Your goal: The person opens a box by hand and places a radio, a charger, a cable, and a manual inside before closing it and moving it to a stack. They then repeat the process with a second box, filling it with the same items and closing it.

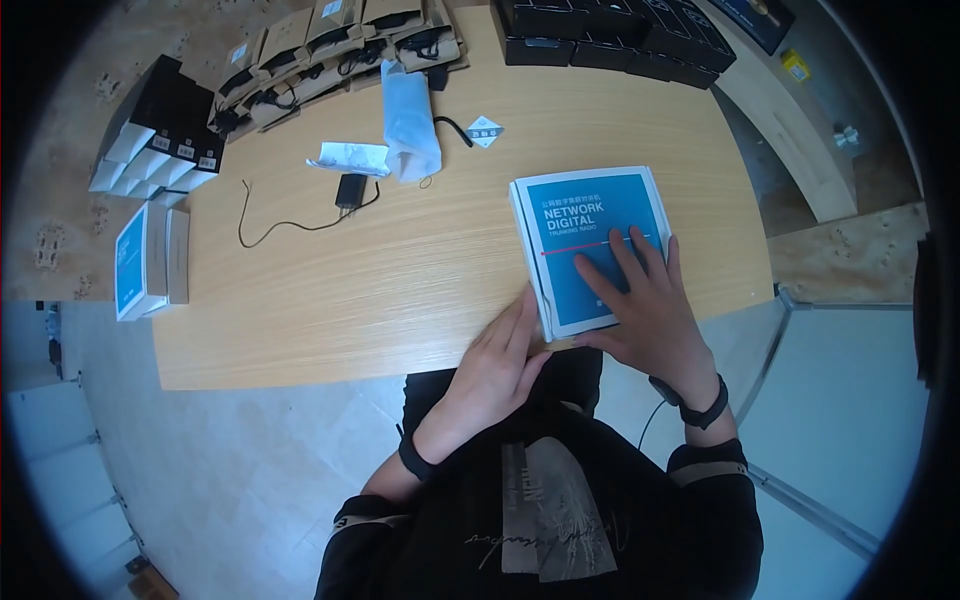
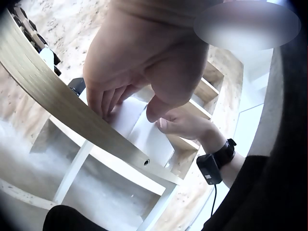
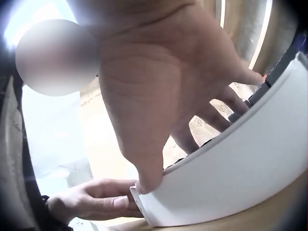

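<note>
A blue and white carton printed "NETWORK DIGITAL" [image 1: 575,195] lies on the wooden table at its near right edge, lid side up. My right hand [image 1: 652,315] is spread over the carton's top, its fingers apart and fairly straight, the thumb down at the near edge. My left hand [image 1: 493,365] lies along the carton's left side, fingers extended against it near the front corner. In the right wrist view, the carton's white side wall [image 3: 216,183] shows below the right palm, and the left hand [image 3: 96,199] touches its near corner.
A blue pouch [image 1: 410,125], a black adapter [image 1: 351,190] with a thin cable and a small card [image 1: 485,132] lie mid-table. Brown boxes [image 1: 290,45] and black boxes [image 1: 620,50] line the back. More blue-white cartons [image 1: 150,262] stand at the left edge, near white-and-black boxes [image 1: 165,140].
</note>
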The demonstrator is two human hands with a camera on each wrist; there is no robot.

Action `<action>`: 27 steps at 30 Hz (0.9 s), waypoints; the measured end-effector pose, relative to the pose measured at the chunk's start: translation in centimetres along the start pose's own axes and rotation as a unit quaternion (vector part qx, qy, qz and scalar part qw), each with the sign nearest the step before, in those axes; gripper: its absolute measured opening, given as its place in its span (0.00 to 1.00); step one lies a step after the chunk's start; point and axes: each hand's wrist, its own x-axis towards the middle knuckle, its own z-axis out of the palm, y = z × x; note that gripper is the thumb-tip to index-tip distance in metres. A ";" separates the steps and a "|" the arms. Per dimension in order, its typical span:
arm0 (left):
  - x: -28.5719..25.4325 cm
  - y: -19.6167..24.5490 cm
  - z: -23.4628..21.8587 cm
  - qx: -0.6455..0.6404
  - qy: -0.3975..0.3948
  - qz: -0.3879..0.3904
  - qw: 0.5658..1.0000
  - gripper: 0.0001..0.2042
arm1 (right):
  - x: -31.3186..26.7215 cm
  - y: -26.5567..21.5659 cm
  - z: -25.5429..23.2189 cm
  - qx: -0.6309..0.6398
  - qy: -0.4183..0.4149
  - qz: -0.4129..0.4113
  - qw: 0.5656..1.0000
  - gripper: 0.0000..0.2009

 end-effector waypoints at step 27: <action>0.3 -3.3 1.6 0.063 0.090 0.067 0.992 0.36 | 7.5 -3.1 -12.1 0.168 -0.053 -0.002 0.984 0.11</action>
